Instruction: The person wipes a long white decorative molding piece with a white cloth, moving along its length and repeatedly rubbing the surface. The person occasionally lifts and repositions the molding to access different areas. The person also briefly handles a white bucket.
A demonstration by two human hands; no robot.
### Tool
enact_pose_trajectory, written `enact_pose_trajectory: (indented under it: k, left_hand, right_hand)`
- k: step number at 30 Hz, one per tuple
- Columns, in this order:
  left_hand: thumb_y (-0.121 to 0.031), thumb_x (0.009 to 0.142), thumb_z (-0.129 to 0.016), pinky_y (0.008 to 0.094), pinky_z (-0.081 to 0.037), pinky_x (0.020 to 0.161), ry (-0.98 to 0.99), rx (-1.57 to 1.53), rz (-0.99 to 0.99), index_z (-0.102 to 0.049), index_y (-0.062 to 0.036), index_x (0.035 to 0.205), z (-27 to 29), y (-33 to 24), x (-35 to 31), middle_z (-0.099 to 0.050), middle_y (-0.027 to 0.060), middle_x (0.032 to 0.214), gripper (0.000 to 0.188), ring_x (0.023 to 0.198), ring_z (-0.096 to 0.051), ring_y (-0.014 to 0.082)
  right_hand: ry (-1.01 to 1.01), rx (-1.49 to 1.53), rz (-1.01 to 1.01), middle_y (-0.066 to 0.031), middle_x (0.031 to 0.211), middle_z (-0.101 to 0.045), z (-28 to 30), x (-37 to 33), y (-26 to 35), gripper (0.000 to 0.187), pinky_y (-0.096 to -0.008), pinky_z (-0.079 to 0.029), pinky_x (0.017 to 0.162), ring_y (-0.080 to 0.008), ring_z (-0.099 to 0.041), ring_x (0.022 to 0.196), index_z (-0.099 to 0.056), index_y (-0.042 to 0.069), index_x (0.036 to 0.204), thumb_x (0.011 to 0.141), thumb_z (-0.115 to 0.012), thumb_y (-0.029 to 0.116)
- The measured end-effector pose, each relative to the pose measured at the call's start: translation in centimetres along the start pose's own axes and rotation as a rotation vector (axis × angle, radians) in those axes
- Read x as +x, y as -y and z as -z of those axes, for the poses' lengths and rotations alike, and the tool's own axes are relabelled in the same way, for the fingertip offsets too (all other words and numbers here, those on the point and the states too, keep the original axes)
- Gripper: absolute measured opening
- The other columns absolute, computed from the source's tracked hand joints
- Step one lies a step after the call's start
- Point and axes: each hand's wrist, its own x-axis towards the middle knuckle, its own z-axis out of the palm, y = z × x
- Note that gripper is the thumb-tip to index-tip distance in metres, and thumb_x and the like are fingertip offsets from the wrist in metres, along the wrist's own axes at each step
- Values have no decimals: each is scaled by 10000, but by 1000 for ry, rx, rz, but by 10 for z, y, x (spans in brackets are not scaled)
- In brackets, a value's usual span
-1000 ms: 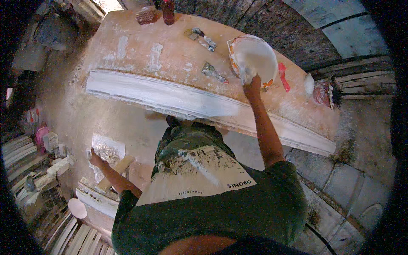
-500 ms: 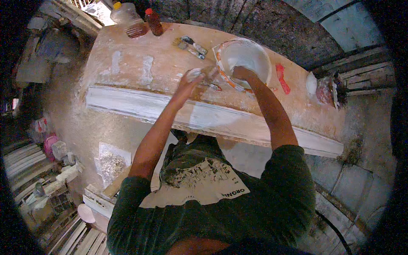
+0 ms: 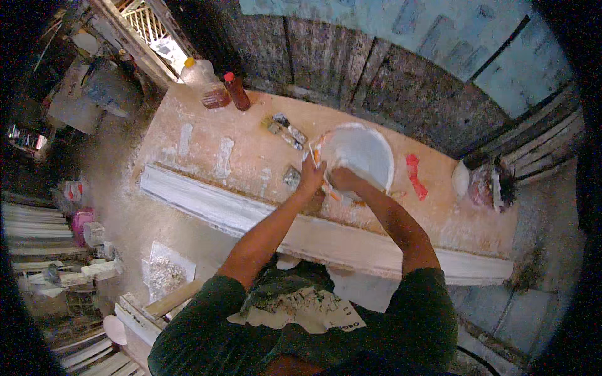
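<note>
A white bucket (image 3: pixel 384 147) with orange marks on its rim stands on the table, tilted slightly toward me. My left hand (image 3: pixel 311 177) holds its left rim, with the fingers curled over the edge. My right hand (image 3: pixel 342 179) reaches down inside the bucket; its fingers are hidden, and so is anything in them. Beside my left wrist lies a small flat greyish piece (image 3: pixel 291 177), too blurred to name. Beyond it rest paint brushes (image 3: pixel 283 130). Along the near table edge runs a long moulded board (image 3: pixel 207 199), white at its left and paler brown toward the right.
The wooden table (image 3: pixel 251 150) carries white smears. At its far left stand a clear jug (image 3: pixel 204 84) and a red-capped bottle (image 3: pixel 237 92). Right of the bucket lies a red strip (image 3: pixel 414 177), and farther right a bundled bag (image 3: pixel 483 185). Stacked white strips (image 3: pixel 37 229) fill the left side.
My left hand has moved right to the bucket rim; the whitish thing it held is out of it. My right hand stays in the bucket. The view has tilted up.
</note>
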Motion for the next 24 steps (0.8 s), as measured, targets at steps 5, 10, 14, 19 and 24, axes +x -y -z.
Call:
enact_pose_trajectory:
  k: [5, 10, 14, 19, 24]
  left_hand:
    - [-170, 806, -566, 423, -326, 972, 112, 47, -153, -426, -41, 1239, 0, -43, -37, -504, 187, 1186, 473, 1138, -430, 365]
    - [-157, 801, -574, 406, -315, 989, 252, -86, -199, -439, -47, 1241, -12, -58, -37, -454, 189, 1222, 473, 1162, -405, 334]
    - [-171, 775, -602, 389, -327, 978, 176, -127, -59, -463, -27, 1209, -18, -60, -48, -468, 181, 1188, 478, 1121, -433, 326]
    - [-102, 777, -590, 358, -348, 965, 219, -159, -163, -469, -7, 1198, -25, -72, -55, -492, 162, 1171, 448, 1137, -438, 269]
    - [-80, 766, -595, 358, -341, 972, 313, -272, 104, -483, -12, 1190, -31, -121, -76, -468, 164, 1193, 443, 1146, -430, 268]
  right_hand:
    - [-173, -186, 116, -207, 844, -630, 82, -75, 25, 270, -458, -471, 755, -356, -613, 776, -641, 1, 817, 741, -524, 232]
    - [-99, -257, 128, -202, 852, -626, 64, -95, 11, 272, -445, -476, 755, -334, -612, 796, -639, 10, 843, 740, -530, 238]
    - [-253, -241, 116, -224, 830, -613, 63, -116, 3, 276, -427, -474, 751, -331, -602, 818, -628, 3, 872, 726, -541, 221]
    - [-205, -151, -17, -235, 1018, -580, 3, -89, -48, 342, -407, -457, 848, -346, -565, 944, -591, -16, 971, 717, -568, 212]
    - [-786, 888, -213, -176, 1015, -572, -34, -107, -19, 387, -378, -448, 843, -311, -552, 938, -542, 11, 1068, 751, -568, 232]
